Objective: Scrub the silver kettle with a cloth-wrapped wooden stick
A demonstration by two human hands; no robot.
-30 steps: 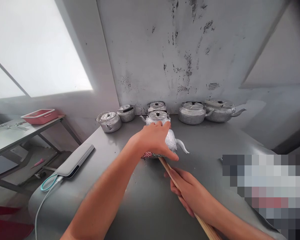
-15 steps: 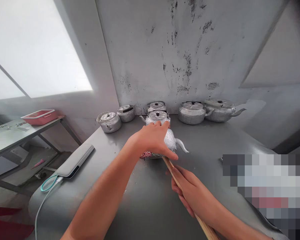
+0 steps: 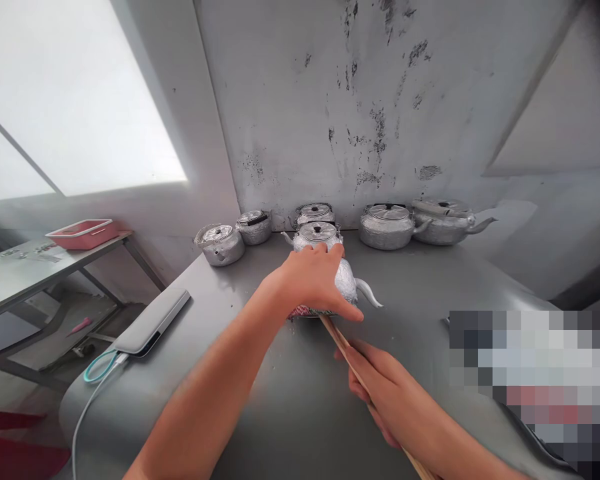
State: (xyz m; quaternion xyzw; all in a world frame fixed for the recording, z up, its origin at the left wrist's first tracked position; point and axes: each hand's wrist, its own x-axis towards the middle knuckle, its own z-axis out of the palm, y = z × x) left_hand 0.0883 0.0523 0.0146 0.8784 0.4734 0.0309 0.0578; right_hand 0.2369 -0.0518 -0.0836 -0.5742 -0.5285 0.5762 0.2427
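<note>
In the middle of the table, my left hand grips a small silver kettle from above, with fingers spread over it. The kettle's curved spout points right; my hand hides much of its body. My right hand is wrapped round a long wooden handle that slants from the lower right up to the kettle's near side. Beneath the kettle shows a strip of red and green fibres with a thin dark rim. Whether these fibres are joined to the handle is hidden.
Several silver kettles line the wall, one lidded kettle just behind my left hand. A power bank with a cable lies on the left. A pixelated area covers the right. A pink basket sits on a side table.
The whole view has shifted slightly right. The handle's far end has slid a little left along the kettle's near side. Both hands keep their grips.
</note>
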